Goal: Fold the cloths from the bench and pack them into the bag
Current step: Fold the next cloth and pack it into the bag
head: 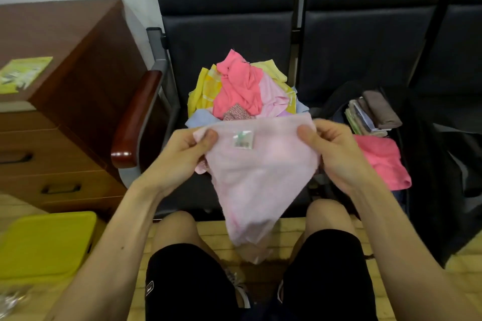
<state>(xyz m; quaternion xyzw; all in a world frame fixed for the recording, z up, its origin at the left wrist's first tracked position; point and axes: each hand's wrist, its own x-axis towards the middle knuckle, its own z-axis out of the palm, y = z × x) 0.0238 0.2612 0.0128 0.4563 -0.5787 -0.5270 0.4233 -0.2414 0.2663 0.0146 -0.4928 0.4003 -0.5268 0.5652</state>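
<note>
A pale pink cloth (258, 177) with a small label near its top edge hangs between my hands. My left hand (182, 156) pinches its top left corner and my right hand (336, 154) pinches its top right corner. Its lower end droops to a point between my knees. Behind it, on the dark bench seat (224, 41), lies a pile of loose cloths (240, 88) in coral pink, yellow, light pink and blue. To the right an open black bag (422, 164) holds folded cloths (370, 114) stacked on edge and a coral pink cloth (383, 161).
A brown wooden cabinet (65, 112) with drawers stands at the left, a yellow-green leaflet (23, 74) on its top. The bench's glossy wooden armrest (135, 117) juts toward me. A yellow lid or box (44, 245) lies on the floor at lower left.
</note>
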